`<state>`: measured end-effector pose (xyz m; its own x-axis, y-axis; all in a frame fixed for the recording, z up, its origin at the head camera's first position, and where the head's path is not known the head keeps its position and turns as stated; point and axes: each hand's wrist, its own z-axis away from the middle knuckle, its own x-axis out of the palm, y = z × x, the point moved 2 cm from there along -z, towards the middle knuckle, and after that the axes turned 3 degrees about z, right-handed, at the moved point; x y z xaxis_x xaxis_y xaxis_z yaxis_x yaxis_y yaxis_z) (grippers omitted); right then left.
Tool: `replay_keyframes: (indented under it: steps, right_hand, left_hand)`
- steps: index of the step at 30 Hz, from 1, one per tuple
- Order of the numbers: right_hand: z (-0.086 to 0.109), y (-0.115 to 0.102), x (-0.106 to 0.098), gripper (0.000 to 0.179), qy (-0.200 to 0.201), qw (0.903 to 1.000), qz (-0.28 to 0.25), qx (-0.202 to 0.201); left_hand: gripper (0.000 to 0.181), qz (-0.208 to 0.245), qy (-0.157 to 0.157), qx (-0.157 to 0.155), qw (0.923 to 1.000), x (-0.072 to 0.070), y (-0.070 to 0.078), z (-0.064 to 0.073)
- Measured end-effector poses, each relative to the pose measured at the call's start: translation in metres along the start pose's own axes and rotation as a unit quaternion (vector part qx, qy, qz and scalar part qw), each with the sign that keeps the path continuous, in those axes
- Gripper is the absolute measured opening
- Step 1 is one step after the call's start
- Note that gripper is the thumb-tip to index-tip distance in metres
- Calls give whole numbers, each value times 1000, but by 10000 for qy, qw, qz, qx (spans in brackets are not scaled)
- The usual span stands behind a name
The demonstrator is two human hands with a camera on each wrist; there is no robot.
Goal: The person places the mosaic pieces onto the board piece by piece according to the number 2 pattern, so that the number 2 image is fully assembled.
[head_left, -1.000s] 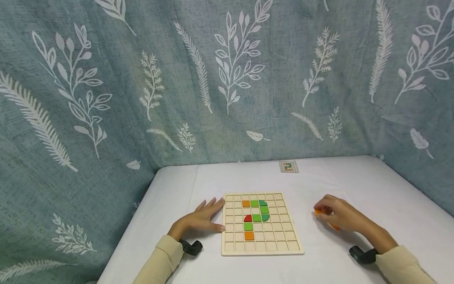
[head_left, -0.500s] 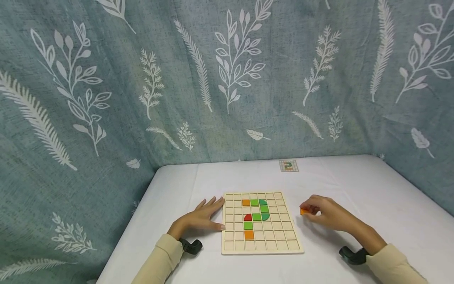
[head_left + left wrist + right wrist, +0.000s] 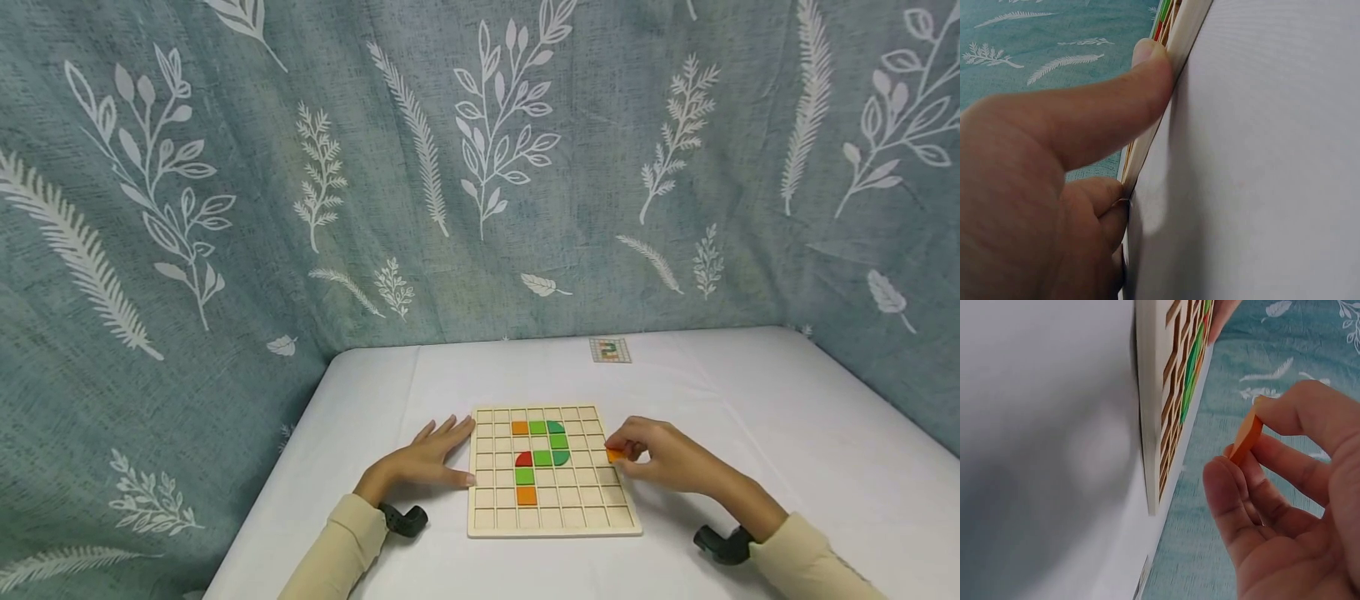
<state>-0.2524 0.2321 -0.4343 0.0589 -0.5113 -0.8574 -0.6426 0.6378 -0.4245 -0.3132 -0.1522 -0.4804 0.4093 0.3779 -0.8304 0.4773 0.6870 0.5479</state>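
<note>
A wooden grid board (image 3: pixel 585 521) lies on the white table, with orange, green and red tiles set in its cells. Its green tile (image 3: pixel 558 442) belongs to a curved line of pieces that ends at an orange square (image 3: pixel 527 496). My left hand (image 3: pixel 427 462) rests along the board's left edge, fingers spread, thumb (image 3: pixel 1150 72) against the rim. Over the board's right edge, my right hand (image 3: pixel 663 457) pinches an orange tile (image 3: pixel 1247 439) between thumb and fingers. The right wrist view shows that tile tilted and raised off the board.
A small pattern card (image 3: pixel 610 351) with a coloured figure on a grid lies at the back of the table. Behind the table hangs a blue-green curtain (image 3: pixel 450 292) with white leaf prints. A dark wrist device (image 3: pixel 723 546) sits below my right hand.
My right hand has moved left from the table at the right to the board's right edge, carrying the orange tile. The left hand and the board have stayed in place.
</note>
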Motion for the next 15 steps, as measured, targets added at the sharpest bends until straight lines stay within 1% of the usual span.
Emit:
replay_keyframes:
  steps: [7, 15]
  right_hand:
    - [-8, -10, 9, 21, -2, 9999, -65, -136]
    - [-16, -22, 18, 21, -217, 9993, -266, -147]
  left_hand:
    - [104, -40, -19, -25, 10000, 1, 0, 0]
    - [104, -29, 20, -38, 10000, 1, 1, 0]
